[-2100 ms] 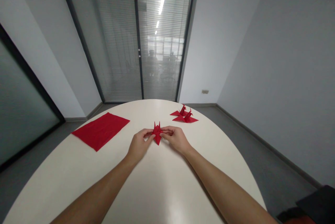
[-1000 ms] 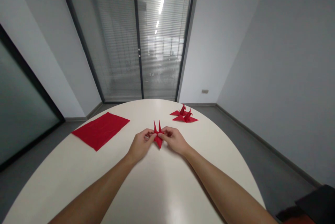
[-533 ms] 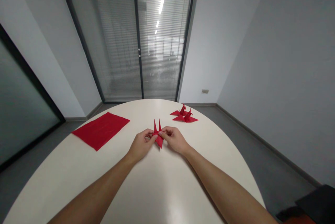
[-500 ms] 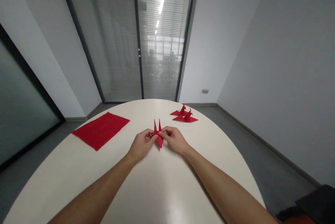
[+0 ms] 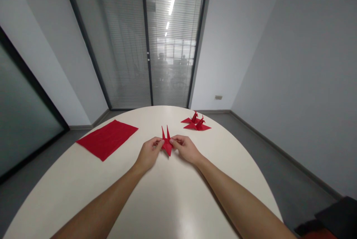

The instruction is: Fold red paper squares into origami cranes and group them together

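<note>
Folded paper (image 5: 167,147) pinched by left fingers (image 5: 160,144), right fingers (image 5: 175,143).

"What is hidden?"
"The sides of the folded red paper (image 5: 167,147) are covered by the left hand (image 5: 150,152) and right hand (image 5: 186,148). Toward the far right of the table (image 5: 167,201), the rear crane (image 5: 194,117) is partly masked by the front crane (image 5: 198,125)."
"What is cut off?"
"The table's near edge, and a dark object (image 5: 338,217) to its right."

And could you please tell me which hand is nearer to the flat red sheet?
The left hand; the flat red sheet lies to its left. The right hand is farther, at the right side of the folded paper.
</note>
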The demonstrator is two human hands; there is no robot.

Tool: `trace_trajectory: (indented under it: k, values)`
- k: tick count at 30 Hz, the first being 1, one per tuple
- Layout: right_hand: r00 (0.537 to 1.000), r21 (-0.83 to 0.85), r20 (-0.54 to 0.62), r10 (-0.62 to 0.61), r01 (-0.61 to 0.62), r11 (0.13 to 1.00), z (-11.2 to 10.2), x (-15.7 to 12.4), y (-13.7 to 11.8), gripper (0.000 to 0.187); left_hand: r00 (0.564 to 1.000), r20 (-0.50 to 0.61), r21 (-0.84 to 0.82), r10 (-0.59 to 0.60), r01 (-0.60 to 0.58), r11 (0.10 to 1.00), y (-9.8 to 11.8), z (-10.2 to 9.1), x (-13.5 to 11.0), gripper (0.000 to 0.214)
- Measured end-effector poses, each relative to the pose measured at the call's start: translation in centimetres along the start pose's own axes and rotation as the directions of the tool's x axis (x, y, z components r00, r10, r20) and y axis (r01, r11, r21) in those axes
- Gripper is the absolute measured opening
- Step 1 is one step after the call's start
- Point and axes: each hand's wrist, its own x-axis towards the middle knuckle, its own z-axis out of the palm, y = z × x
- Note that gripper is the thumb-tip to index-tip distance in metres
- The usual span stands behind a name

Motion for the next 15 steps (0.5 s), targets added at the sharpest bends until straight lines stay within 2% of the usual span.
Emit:
trace_trajectory:
  k: [8,11,15]
  values:
    - [1.0,-0.001,-0.013,-0.004,0.004,1.0,-0.19,0.01,0.29,0.029,1.0,-0.013,-0.009,0.001,-0.001,1.0,-0.08,0.21,-0.02,0.024]
    - [1.0,0.054,-0.028,-0.003,0.004,0.999,-0.13,0.01,0.42,0.026,1.0,-0.016,-0.004,0.006,-0.006,1.0,-0.01,0.22,-0.03,0.024]
    - [0.997,0.108,-0.067,-0.043,0.05,0.993,-0.12,-0.02,0.09,0.041,0.999,0.033,0.004,0.014,-0.014,1.0,0.07,0.16,-0.1,0.028]
